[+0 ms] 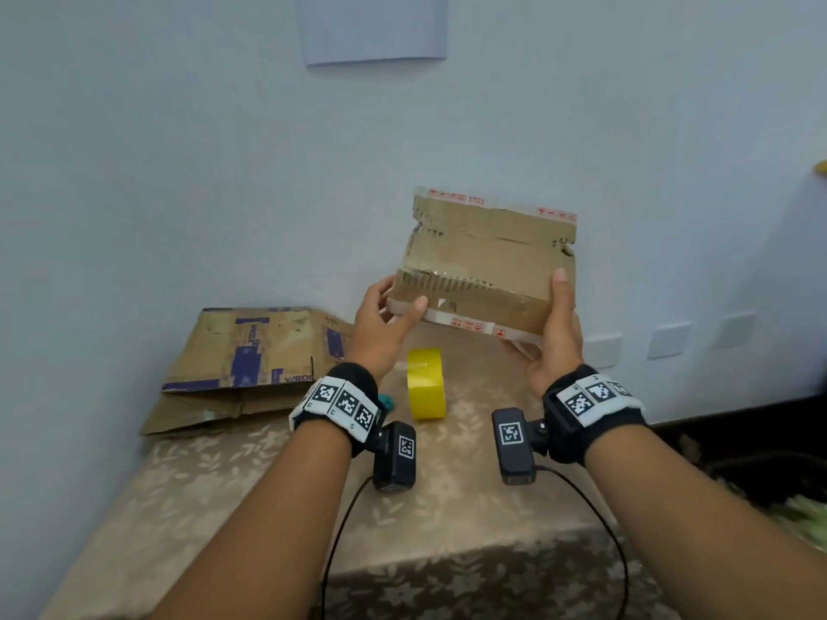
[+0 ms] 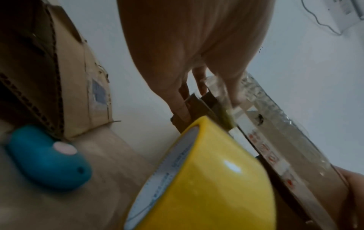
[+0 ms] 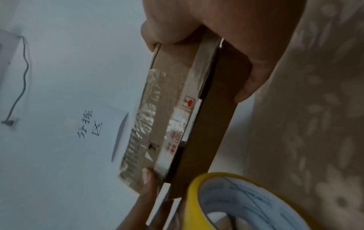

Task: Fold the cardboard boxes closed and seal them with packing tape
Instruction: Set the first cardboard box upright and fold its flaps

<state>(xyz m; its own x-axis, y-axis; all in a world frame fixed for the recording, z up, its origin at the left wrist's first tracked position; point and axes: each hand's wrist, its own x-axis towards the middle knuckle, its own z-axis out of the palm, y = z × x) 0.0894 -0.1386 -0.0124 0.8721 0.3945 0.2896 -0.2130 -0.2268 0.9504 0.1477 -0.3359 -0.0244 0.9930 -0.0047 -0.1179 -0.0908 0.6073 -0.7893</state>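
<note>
both hands, left hand (image 1: pixel 380 324) and right hand (image 1: pixel 552 337), grip a flattened cardboard box (image 1: pixel 485 266) above the yellow tape roll (image 1: pixel 426 390). left of the roll: a teal gadget (image 2: pixel 47 158), another flattened carton (image 1: pixel 241 364). patterned tablecloth (image 1: pixel 447 507), pale wall (image 1: pixel 179 149) behind.

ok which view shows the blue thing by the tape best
The left wrist view: the blue thing fills the lower left, rounded, with a pale button, lying on the table beside the yellow tape roll. The head view shows only a sliver behind the left wrist; the right wrist view shows none.
</note>
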